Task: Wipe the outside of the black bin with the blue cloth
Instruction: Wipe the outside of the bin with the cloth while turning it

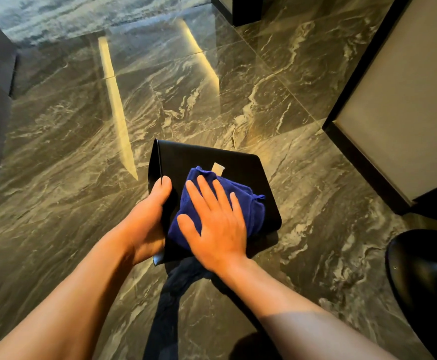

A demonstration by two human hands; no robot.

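Nearest us, two bare forearms reach fwd from the bottom edge, w/ a strip of dark fabric [168, 307] hanging between them. At far right, near, the curved edge of a glossy black object [425, 276]; we can't tell what it is. The left hand [147, 216] grips the bin [238, 170] at its left edge, thumb on top, fingers curled underneath out of sight. The right hand [214, 224] lies flat, fingers spread, palm pressing the cloth [253, 206] onto the bin's upturned face; it pins the cloth rather than clutching it. The cloth, deep blue & bunched, covers the lower-middle of that face, one corner sticking out to the right. The bin is black, tipped on its side, held in front of us over the floor [69, 126]; whether it touches the floor we can't tell. A small pale label [218, 168] shows on the bin just beyond the cloth. Farther out, dark marble tiles w/ pale veining carry two long bright reflections. A beige panel [399, 100] w/ black trim stands at right. Beyond the tiles, at top left, a blue-grey carpet [69, 16].
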